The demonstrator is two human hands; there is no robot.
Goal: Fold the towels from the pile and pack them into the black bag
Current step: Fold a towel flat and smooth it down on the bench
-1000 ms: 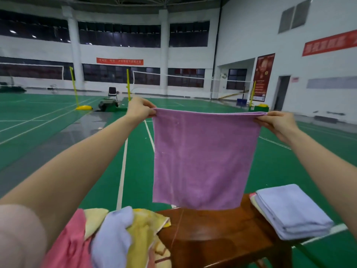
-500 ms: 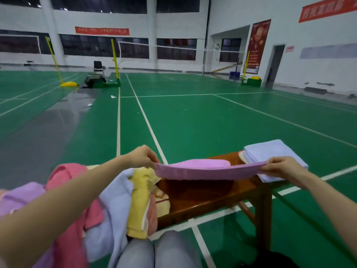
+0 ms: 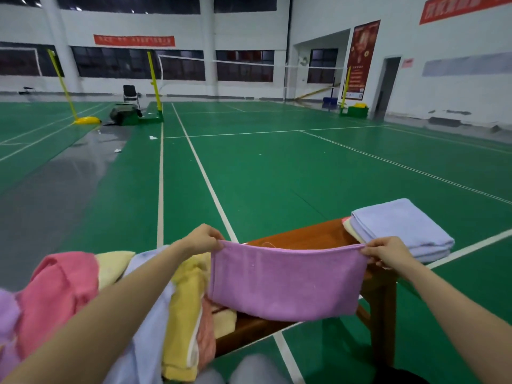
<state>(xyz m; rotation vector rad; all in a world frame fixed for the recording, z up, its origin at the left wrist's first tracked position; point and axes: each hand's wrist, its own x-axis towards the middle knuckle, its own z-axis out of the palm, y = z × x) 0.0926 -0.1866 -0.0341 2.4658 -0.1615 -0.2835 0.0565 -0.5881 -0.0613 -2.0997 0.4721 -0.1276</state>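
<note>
The left hand [image 3: 203, 239] and right hand [image 3: 388, 254] each pinch an upper corner of the folded purple terry towel [image 3: 285, 284]. It hangs below the fingers, over the brown wooden bench [image 3: 299, 235], between the loose pile of coloured towels [image 3: 66, 281] and the folded lavender towel stack [image 3: 401, 225].

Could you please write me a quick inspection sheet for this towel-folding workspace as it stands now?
Surface: brown wooden bench, partly covered by towels.
Job's things: purple towel held up by its top corners; folded lavender towel on a cream one at the bench's right end; unfolded pile at the left; black bag not identifiable.
Clutter: small white scraps on the court floor.
Hands: left hand and right hand each pinch a corner.
Cables: nothing seen.
Surroundings: green badminton court, yellow net posts, chair.
</note>
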